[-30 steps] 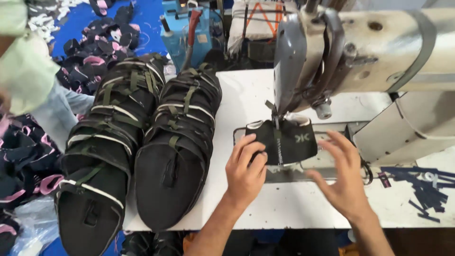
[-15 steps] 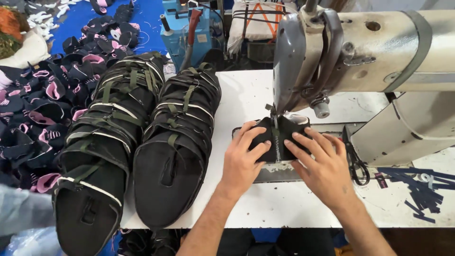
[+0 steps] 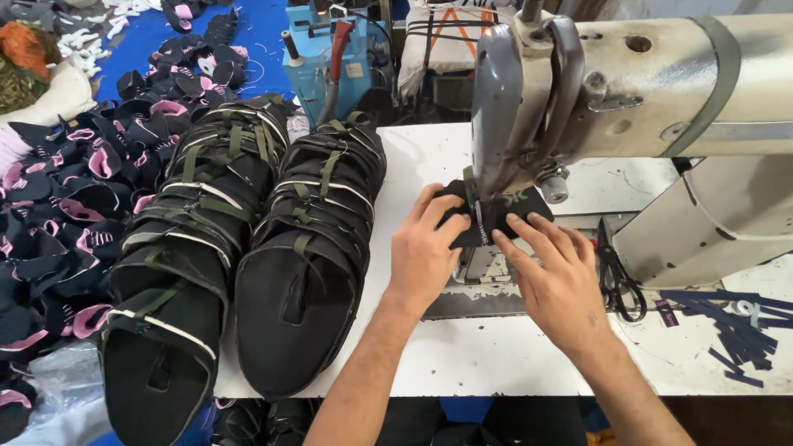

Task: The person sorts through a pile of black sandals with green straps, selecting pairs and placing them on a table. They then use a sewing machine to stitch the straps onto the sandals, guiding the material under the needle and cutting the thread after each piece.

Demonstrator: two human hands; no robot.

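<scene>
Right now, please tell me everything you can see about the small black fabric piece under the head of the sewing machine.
The small black fabric piece lies flat on the bed of the grey industrial sewing machine, directly below its needle area. It looks like soft, dark textile with an olive green strap or print across the top. Most of it is covered. The left hand presses its left edge and the right hand holds its lower right side with spread fingers.

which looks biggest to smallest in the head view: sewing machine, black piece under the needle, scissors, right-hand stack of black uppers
1. sewing machine, though it is nearest the camera
2. stack of uppers
3. and 4. black piece and scissors, too alike to rank
</scene>
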